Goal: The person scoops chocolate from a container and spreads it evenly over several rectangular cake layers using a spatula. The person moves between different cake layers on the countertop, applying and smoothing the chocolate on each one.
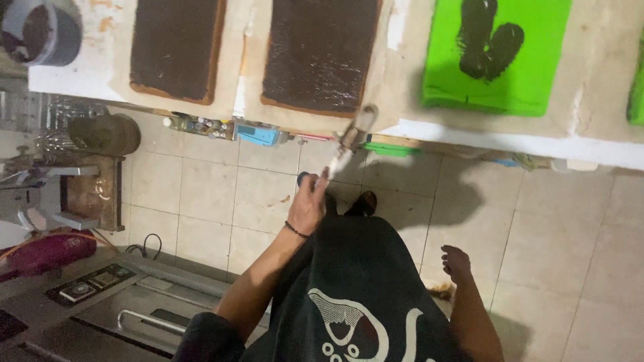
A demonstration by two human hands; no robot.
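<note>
While the left hand (307,201) gripped one blurred spatula with a pale handle (349,141) at the white counter's (537,144) edge, the right hand (456,261) hung empty, fingers loosely curled. Two dark-spread sponge sheets (174,47) lay beside one green sheet (496,74).

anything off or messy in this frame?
Mostly tidy. A dark smear blots the green sheet, unlike the two evenly coated slabs. The left hand holds a spatula off the table edge; the right hand hangs empty.
</note>
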